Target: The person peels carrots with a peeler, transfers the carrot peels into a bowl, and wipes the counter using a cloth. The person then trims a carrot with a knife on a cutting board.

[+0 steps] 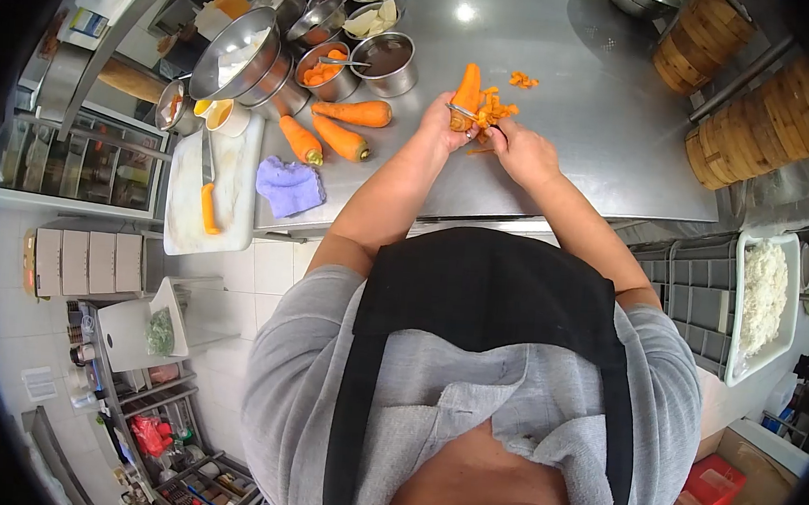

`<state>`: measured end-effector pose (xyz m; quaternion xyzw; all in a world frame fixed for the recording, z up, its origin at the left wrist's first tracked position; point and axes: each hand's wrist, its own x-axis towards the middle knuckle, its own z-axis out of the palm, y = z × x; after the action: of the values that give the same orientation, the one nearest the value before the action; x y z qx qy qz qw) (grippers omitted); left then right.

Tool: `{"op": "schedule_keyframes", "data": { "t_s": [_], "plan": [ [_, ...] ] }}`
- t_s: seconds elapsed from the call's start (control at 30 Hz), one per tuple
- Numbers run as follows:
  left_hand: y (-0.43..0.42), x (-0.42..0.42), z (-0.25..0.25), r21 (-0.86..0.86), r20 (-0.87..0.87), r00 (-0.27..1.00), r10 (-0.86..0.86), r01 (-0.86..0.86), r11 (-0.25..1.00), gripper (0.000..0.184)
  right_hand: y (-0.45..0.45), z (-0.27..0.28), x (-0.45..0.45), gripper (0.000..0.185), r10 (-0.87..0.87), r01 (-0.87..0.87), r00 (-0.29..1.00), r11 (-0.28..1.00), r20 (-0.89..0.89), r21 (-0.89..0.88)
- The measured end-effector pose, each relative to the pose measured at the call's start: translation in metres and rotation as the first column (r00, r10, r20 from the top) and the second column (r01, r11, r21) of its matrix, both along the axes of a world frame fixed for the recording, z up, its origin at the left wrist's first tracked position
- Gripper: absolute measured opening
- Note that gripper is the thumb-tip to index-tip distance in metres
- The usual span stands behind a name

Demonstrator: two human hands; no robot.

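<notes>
My left hand (439, 127) is wrapped round the thick end of a carrot (470, 84), whose narrow end points away from me. My right hand (528, 156) is closed beside it on what looks like a peeler (461, 112); its thin metal head lies across the carrot, and most of its handle is hidden by my fingers. Orange peelings (495, 105) are bunched between the carrot and my right hand. A smaller heap of peelings (524, 79) lies farther off on the steel table (581, 143). Three more carrots (341, 139) rest to the left of my left arm.
A purple cloth (289, 188) lies near the table's front edge. Left of it, a yellow-handled knife (208, 203) rests on a white cutting board (179, 194). Metal pots (386, 65) and bowls of ingredients crowd the back left. Bamboo steamers (760, 127) stand at the right.
</notes>
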<state>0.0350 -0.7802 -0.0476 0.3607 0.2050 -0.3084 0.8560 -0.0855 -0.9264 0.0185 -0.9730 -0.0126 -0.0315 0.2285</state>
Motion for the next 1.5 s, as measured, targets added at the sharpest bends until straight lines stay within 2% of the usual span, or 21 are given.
{"op": "schedule_keyframes", "data": {
  "t_s": [0.13, 0.2, 0.3, 0.43, 0.53, 0.6, 0.7, 0.9, 1.0, 1.03, 1.1, 1.17, 1.23, 1.27, 1.3, 1.33, 1.37, 1.4, 1.43, 1.47, 1.5],
  "plan": [
    [0.004, -0.011, 0.006, -0.002, -0.03, 0.997, -0.073, 0.073, 0.997, 0.041, -0.005, -0.012, 0.035, 0.034, -0.063, 0.062, 0.997, 0.998, -0.041, -0.018],
    [0.003, -0.022, 0.006, -0.009, -0.034, 0.994, -0.102, 0.101, 0.995, 0.043, -0.025, -0.031, 0.071, 0.036, -0.125, 0.101, 0.974, 0.986, -0.188, -0.132],
    [0.011, -0.032, 0.006, -0.071, -0.065, 0.994, -0.084, 0.08, 0.994, 0.045, -0.031, -0.028, 0.1, 0.039, -0.181, 0.133, 0.959, 0.967, -0.217, -0.217],
    [0.025, -0.042, 0.017, -0.214, -0.11, 0.989, -0.099, 0.074, 0.974, 0.045, -0.031, -0.033, 0.108, 0.04, -0.274, 0.261, 0.956, 0.957, -0.104, -0.123],
    [0.027, -0.039, 0.023, -0.243, -0.006, 0.999, -0.05, 0.047, 0.969, 0.045, -0.023, -0.028, 0.07, 0.041, -0.27, 0.266, 0.958, 0.963, -0.099, -0.051],
    [0.022, -0.029, 0.026, -0.099, -0.016, 1.0, -0.016, 0.014, 0.995, 0.044, -0.014, -0.017, 0.035, 0.038, -0.16, 0.168, 0.982, 0.982, -0.103, 0.081],
    [0.009, -0.015, 0.022, 0.035, -0.069, 0.996, 0.059, -0.057, 0.998, 0.043, -0.003, -0.012, 0.0, 0.035, -0.067, 0.071, 0.997, 0.991, -0.042, 0.109],
    [-0.01, -0.012, 0.019, -0.016, 0.027, 0.998, 0.06, -0.06, 0.998, 0.04, -0.002, -0.012, -0.011, 0.033, -0.018, 0.012, 0.997, 0.997, 0.078, 0.073],
    [-0.009, -0.018, 0.023, -0.026, 0.017, 0.998, 0.054, -0.053, 0.998, 0.042, 0.002, -0.005, 0.0, 0.034, -0.066, 0.067, 0.995, 0.998, -0.075, 0.012],
    [-0.008, -0.02, 0.02, -0.025, 0.014, 0.998, 0.055, -0.055, 0.998, 0.042, -0.002, -0.011, 0.012, 0.034, -0.064, 0.065, 0.995, 0.998, -0.077, 0.013],
    [-0.004, -0.028, 0.012, 0.061, 0.033, 0.995, -0.098, 0.096, 0.994, 0.042, -0.019, -0.03, 0.043, 0.039, -0.143, 0.144, 0.988, 0.989, -0.058, 0.012],
    [-0.004, -0.044, 0.025, 0.095, -0.008, 0.999, -0.031, 0.032, 0.995, 0.041, -0.036, -0.038, 0.067, 0.041, -0.182, 0.182, 0.98, 0.983, -0.085, -0.009],
    [0.006, -0.046, 0.03, 0.139, -0.025, 0.992, -0.126, 0.129, 0.982, 0.04, -0.038, -0.031, 0.072, 0.043, -0.22, 0.218, 0.97, 0.975, -0.102, -0.032],
    [0.011, -0.043, 0.028, 0.139, -0.026, 0.993, -0.117, 0.12, 0.983, 0.04, -0.04, -0.03, 0.068, 0.041, -0.234, 0.233, 0.972, 0.972, 0.014, 0.027],
    [0.016, -0.039, 0.023, 0.235, 0.126, 0.982, -0.143, 0.111, 0.966, 0.041, -0.04, -0.028, 0.065, 0.039, -0.249, 0.24, 0.96, 0.967, 0.127, 0.085],
    [0.02, -0.038, 0.021, 0.327, 0.27, 0.946, -0.179, 0.085, 0.941, 0.043, -0.047, -0.036, 0.07, 0.039, -0.237, 0.228, 0.964, 0.97, 0.123, 0.08],
    [0.024, -0.037, 0.02, 0.324, 0.263, 0.95, -0.168, 0.077, 0.943, 0.043, -0.054, -0.046, 0.075, 0.04, -0.181, 0.234, 0.969, 0.896, -0.171, 0.378],
    [0.026, -0.036, 0.023, 0.471, 0.339, 0.923, -0.18, -0.001, 0.882, 0.046, -0.053, -0.045, 0.072, 0.04, -0.029, 0.313, 0.905, 0.719, -0.423, 0.62],
    [0.029, -0.035, 0.028, 0.596, 0.416, 0.885, -0.208, -0.093, 0.797, 0.05, -0.05, -0.042, 0.068, 0.04, -0.024, 0.309, 0.906, 0.721, -0.423, 0.62],
    [0.036, -0.033, 0.027, 0.595, 0.422, 0.884, -0.204, -0.1, 0.797, 0.05, -0.049, -0.039, 0.064, 0.039, 0.045, 0.357, 0.872, 0.622, -0.487, 0.697],
    [0.047, -0.031, 0.021, 0.767, 0.498, 0.787, -0.363, -0.205, 0.608, 0.053, -0.047, -0.032, 0.06, 0.037, 0.121, 0.413, 0.833, 0.512, -0.539, 0.753]
  ]
}}
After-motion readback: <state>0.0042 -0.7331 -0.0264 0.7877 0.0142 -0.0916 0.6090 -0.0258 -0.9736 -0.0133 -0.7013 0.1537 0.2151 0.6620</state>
